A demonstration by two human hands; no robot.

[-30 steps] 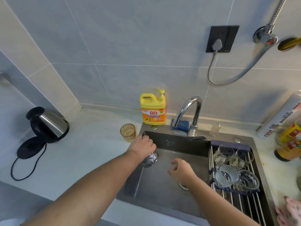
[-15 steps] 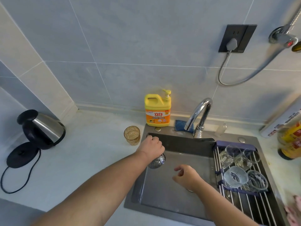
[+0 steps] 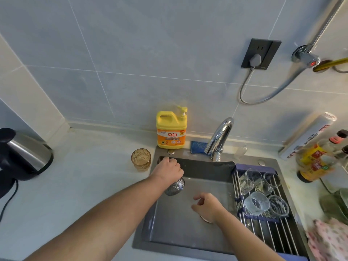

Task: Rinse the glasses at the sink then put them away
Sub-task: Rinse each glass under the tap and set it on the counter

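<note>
Left hand (image 3: pixel 168 169) grip closed around 1 textured glass (image 3: pixel 175 187), held over the sink (image 3: pixel 188 219), mouth tilted down-right. Right hand (image 3: pixel 208 206) loosely open, empty, nearer the drying rack (image 3: pixel 263 223) lying rightward. Amber glass (image 3: pixel 140 159) stands on desk.

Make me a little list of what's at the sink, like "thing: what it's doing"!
left hand: shut around a clear ribbed glass, held over the grey metal sink
right hand: empty, fingers loosely curled, low in the sink
amber textured glass: upright on the counter, left of the sink
clear glasses on the roll-up drying rack: four, lying on the right side
chrome tap: no water seen running
yellow dish soap bottle: standing behind the sink
</note>
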